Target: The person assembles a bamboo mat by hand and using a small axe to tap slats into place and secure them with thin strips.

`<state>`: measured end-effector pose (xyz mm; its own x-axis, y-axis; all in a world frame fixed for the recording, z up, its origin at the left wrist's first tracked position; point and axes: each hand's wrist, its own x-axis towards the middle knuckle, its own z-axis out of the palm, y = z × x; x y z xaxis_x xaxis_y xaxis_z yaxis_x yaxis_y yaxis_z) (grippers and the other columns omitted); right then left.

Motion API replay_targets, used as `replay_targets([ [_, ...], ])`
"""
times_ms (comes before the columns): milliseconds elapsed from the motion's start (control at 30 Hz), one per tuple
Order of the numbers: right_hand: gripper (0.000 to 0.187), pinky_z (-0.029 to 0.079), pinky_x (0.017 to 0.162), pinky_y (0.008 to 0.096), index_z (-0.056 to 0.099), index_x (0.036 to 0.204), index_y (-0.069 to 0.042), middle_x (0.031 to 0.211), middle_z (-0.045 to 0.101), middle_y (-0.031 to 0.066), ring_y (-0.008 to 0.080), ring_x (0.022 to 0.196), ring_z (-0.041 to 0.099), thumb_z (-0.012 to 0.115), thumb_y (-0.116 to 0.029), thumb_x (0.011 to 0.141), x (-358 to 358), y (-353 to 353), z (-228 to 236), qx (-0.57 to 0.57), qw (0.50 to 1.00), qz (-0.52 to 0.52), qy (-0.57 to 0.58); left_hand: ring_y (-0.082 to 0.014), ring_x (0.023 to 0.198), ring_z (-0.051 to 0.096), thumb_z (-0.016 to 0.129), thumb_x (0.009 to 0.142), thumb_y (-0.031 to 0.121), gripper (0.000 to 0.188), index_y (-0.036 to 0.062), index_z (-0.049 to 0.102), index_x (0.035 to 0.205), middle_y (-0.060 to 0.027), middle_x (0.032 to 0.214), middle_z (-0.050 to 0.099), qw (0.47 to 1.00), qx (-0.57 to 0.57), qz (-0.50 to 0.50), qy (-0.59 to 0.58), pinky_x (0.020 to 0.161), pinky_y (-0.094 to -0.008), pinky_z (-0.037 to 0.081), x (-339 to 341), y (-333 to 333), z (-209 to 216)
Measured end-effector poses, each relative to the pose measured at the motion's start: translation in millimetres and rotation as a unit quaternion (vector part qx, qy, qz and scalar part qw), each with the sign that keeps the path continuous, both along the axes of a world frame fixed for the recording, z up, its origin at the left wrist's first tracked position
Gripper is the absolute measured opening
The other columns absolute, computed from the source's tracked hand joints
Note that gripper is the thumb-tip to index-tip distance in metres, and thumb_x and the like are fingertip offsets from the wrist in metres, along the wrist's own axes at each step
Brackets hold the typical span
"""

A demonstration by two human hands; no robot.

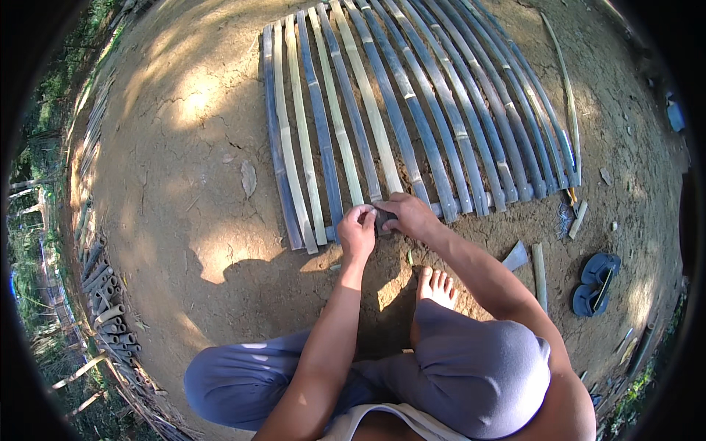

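1. Head view, nearest: grey-blue trousers [485, 375], both knees bent, plus a pale top [368, 413] cut off by the lower rim. Bare foot [437, 288] ahead of the right knee; the other foot is hidden.
2. Work: bamboo slats [460, 137], dark and pale, side by side as a panel on the dirt ground [184, 154]. Crossbar [437, 209] under their near ends, mostly covered. Some far ends cut off at the top rim.
3. Left hand [358, 229]: at the panel's near edge, left of its middle. Fingers bunched narrow; can't tell if they pinch anything.
4. Right hand [410, 217]: just beside the left, same edge, curled round a dark piece [384, 220]. Piece is half covered; can't make out its kind.
5. Panel's near right corner: orange-handled tool [571, 196], head unclear; blue tangle [565, 217] and pale offcut [579, 219] just beside. Thin strip [568, 95] along the right edge.
6. Ground, right of the foot: grey triangular plate [516, 255], stick [539, 275], dark sandals [594, 285] with a slim object across them. Any marking on the sandals is too small to read.
7. Ground's left edge: stacked bamboo tubes [110, 316], bent by the lens; greenery [44, 117] behind fades into the black rim.
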<state>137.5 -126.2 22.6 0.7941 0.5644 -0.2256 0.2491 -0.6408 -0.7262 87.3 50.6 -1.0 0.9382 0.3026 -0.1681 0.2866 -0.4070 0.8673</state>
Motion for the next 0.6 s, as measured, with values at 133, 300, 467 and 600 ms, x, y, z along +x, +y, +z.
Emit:
replay_targets([
  [133, 0.060, 0.055, 0.093, 0.0443, 0.071, 0.128, -0.012, 0.110, 0.068, 0.0136, 0.0348, 0.105, 0.067, 0.089, -0.027, 0.073, -1, -11, 3, 0.005, 1.000, -0.025, 0.001, -0.0231, 0.076, 0.072, 0.076, 0.089, 0.008, 0.013, -0.0002, 0.075, 0.099, -0.0144, 0.087, 0.074, 1.000, -0.009, -0.001, -0.002, 0.070, -0.0352, 0.055, -12, -16, -8],
  [300, 0.063, 0.055, 0.093, 0.0439, 0.069, 0.132, -0.012, 0.109, 0.068, 0.0141, 0.0351, 0.105, 0.067, 0.088, -0.024, 0.074, 4, -11, -3, 0.020, 1.000, -0.003, -0.021, -0.0218, 0.075, 0.072, 0.076, 0.089, 0.008, 0.014, -0.0011, 0.075, 0.099, -0.0138, 0.088, 0.074, 0.998, 0.030, -0.018, -0.043, 0.070, -0.0343, 0.055, -12, -12, -12],
  [467, 0.054, 0.054, 0.093, 0.0453, 0.068, 0.133, -0.010, 0.106, 0.068, 0.0158, 0.0373, 0.104, 0.067, 0.082, -0.015, 0.081, 0, -18, -18, 0.043, 0.998, 0.006, -0.041, -0.0241, 0.076, 0.071, 0.076, 0.089, 0.008, 0.013, -0.0016, 0.075, 0.099, -0.0139, 0.091, 0.074, 0.999, 0.017, -0.038, -0.033, 0.070, -0.0346, 0.055, -12, -15, -3],
  [600, 0.046, 0.053, 0.089, 0.0466, 0.066, 0.134, -0.006, 0.104, 0.069, 0.0187, 0.0406, 0.099, 0.066, 0.069, -0.003, 0.089, 4, -29, 3, 0.111, 0.993, -0.004, -0.039, -0.0265, 0.080, 0.073, 0.077, 0.088, 0.007, 0.012, -0.0010, 0.076, 0.097, -0.0142, 0.092, 0.074, 0.997, 0.031, -0.033, -0.068, 0.072, -0.0347, 0.056, -16, -15, -13],
])
